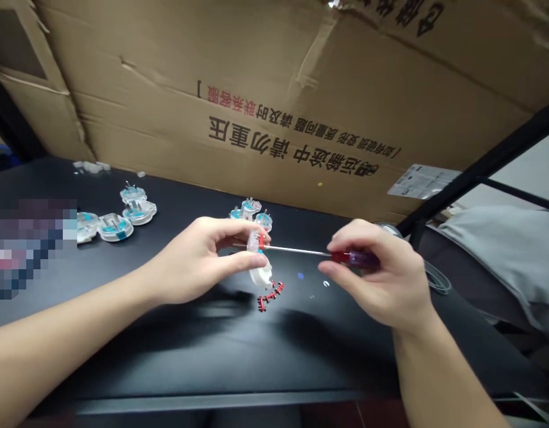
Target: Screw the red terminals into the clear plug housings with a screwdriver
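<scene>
So here's where we're at: our left hand (198,258) comes in from the left, palm turned inward, with the fingers curled over the top and the thumb underneath, all clamped on a clear plastic plug housing with red and teal bits (258,245). A round white plastic piece (261,276) sits right under it, though we can't tell if it's attached. Our right hand (376,273) is raised off the table, wrist bent, with the fingers wrapped over a red-and-purple translucent screwdriver handle (357,258) and the thumb tip just apart from it. The thin steel shaft (296,250) runs level to the housing, and our left fingers hide the tip. Both hands hover above a black tabletop (212,356), with small red metal pieces (270,295) lying just below the housing. More clear plug housings (109,227) sit off to the left, and another cluster (252,214) stands just past our hands. A big printed cardboard box (301,119) fills the background.
</scene>
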A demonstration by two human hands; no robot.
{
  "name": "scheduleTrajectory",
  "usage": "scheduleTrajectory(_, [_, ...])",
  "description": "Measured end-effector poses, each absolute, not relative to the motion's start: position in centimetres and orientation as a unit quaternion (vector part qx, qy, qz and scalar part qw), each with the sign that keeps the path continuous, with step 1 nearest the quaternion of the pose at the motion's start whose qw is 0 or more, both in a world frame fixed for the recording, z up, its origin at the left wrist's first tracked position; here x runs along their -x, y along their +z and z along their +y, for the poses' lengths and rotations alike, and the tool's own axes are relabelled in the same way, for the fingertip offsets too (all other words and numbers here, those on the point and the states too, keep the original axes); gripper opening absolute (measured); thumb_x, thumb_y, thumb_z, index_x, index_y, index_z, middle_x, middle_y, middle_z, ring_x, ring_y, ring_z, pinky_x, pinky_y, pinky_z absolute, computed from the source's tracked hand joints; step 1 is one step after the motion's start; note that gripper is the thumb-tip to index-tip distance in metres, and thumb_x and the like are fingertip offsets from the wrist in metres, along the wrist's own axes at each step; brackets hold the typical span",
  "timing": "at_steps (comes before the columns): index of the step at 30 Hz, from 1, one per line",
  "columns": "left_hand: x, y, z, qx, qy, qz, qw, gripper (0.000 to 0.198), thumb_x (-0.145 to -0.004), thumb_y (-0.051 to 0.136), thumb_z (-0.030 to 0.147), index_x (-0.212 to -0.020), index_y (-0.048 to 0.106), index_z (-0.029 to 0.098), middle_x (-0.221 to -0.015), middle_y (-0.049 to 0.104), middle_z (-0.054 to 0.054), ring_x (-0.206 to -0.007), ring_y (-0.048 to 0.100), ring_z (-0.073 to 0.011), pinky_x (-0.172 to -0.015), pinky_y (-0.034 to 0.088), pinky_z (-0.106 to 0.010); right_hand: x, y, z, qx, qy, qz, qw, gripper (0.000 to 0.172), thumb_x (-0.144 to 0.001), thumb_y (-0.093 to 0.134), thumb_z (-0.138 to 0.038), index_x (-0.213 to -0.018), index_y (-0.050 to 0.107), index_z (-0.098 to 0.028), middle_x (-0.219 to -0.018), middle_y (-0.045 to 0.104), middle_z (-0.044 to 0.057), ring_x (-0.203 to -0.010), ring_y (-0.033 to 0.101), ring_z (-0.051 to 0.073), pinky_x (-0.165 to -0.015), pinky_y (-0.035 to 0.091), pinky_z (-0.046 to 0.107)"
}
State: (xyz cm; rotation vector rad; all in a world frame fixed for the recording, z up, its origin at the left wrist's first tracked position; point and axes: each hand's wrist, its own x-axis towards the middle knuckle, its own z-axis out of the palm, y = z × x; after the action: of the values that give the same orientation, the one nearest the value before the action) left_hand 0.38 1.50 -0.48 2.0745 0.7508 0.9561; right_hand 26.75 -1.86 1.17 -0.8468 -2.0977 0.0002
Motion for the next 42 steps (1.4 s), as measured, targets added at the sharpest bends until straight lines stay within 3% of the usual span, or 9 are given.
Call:
scheduleTrajectory(4, [0.1,-0.2,1.7,-0.811,0.372,0.297,0.34,0.021,-0.09,0.066,0.035,-0.1,0.074,0.019,-0.098,0.076,-0.005,-0.091,0.071,-0.0207,-0.082,0.056,-0.028,-26.3,1.0,-2.1,0.369,0.011,-0.83,0.418,0.003,-0.086,0.07,-0.017,-0.086,0.071,-0.02,-0.067,0.069,-0.001,-0.052,0.059,0.01,-0.049,0.045,0.022])
scheduleTrajectory(8, [0.7,0.1,2.0,-0.863,0.384,0.264,0.195,0.025,-0.084,0.072,0.027,-0.108,0.073,0.02,-0.104,0.076,-0.006,-0.096,0.068,-0.0212,-0.09,0.053,-0.03,-25.8,1.1,-2.1,0.445,0.222,-0.813,0.304,0.025,-0.095,0.058,-0.031,-0.08,0.073,-0.019,-0.05,0.059,-0.003,-0.043,0.052,0.01,-0.044,0.042,0.022])
scheduleTrajectory(13, [0.3,0.0,1.9,-0.839,0.324,0.294,0.324,0.023,-0.096,0.057,0.038,-0.096,0.071,0.02,-0.091,0.074,-0.003,-0.083,0.069,-0.0187,-0.076,0.055,-0.027,-25.5,0.8,-2.3,0.362,-0.055,-0.839,0.402,0.01,-0.086,0.068,-0.019,-0.08,0.075,-0.022,-0.064,0.07,0.0,-0.051,0.057,0.011,-0.05,0.043,0.024])
scheduleTrajectory(17, [0.6,-0.3,2.1,-0.88,0.366,0.257,0.161,0.02,-0.088,0.068,0.027,-0.106,0.072,0.021,-0.107,0.075,-0.006,-0.099,0.067,-0.0214,-0.093,0.05,-0.031,-25.3,0.5,-2.2,0.418,0.082,-0.846,0.32,0.02,-0.09,0.064,-0.022,-0.073,0.074,-0.02,-0.056,0.066,-0.003,-0.046,0.055,0.01,-0.045,0.041,0.022])
scheduleTrajectory(23, [0.0,0.1,1.7,-0.835,0.296,0.303,0.351,0.028,-0.095,0.057,0.043,-0.094,0.072,0.019,-0.084,0.072,-0.002,-0.076,0.066,-0.0189,-0.07,0.053,-0.027,-25.2,0.1,-2.1,0.316,-0.11,-0.856,0.395,0.016,-0.088,0.065,-0.012,-0.093,0.077,-0.021,-0.071,0.074,0.002,-0.058,0.063,0.011,-0.056,0.048,0.023])
scheduleTrajectory(28, [0.2,0.0,1.6,-0.87,0.371,0.272,0.18,0.028,-0.085,0.072,0.031,-0.112,0.072,0.022,-0.108,0.076,-0.006,-0.096,0.068,-0.0221,-0.089,0.051,-0.03,-24.8,0.2,-2.3,0.383,0.094,-0.844,0.363,0.012,-0.09,0.067,-0.019,-0.084,0.077,-0.018,-0.068,0.074,0.0,-0.054,0.062,0.01,-0.053,0.048,0.021])
scheduleTrajectory(34, [1.3,-0.4,3.9,-0.859,0.234,0.347,0.294,0.035,-0.09,0.061,0.05,-0.105,0.074,0.021,-0.093,0.077,-0.002,-0.084,0.071,-0.0203,-0.075,0.053,-0.027,-25.4,-0.5,-0.5,0.426,0.069,-0.821,0.374,0.015,-0.088,0.068,-0.028,-0.096,0.075,-0.018,-0.07,0.07,-0.001,-0.052,0.053,0.01,-0.052,0.043,0.023])
scheduleTrajectory(38, [2.2,-1.7,5.6,-0.916,0.14,0.353,0.132,0.047,-0.083,0.068,0.055,-0.118,0.073,0.025,-0.122,0.071,-0.008,-0.111,0.065,-0.0283,-0.095,0.05,-0.034,-26.1,-1.4,0.7,0.44,0.114,-0.826,0.333,0.031,-0.102,0.044,-0.03,-0.098,0.072,-0.017,-0.07,0.068,-0.001,-0.06,0.06,0.01,-0.062,0.045,0.022])
scheduleTrajectory(42, [2.9,-2.4,6.2,-0.927,0.134,0.349,0.03,0.054,-0.083,0.068,0.05,-0.132,0.063,0.027,-0.137,0.06,-0.01,-0.12,0.06,-0.0295,-0.098,0.049,-0.037,-26.1,-1.9,1.5,0.422,0.127,-0.858,0.262,0.03,-0.103,0.041,-0.026,-0.106,0.069,-0.017,-0.092,0.073,0.004,-0.085,0.067,0.014,-0.08,0.048,0.025])
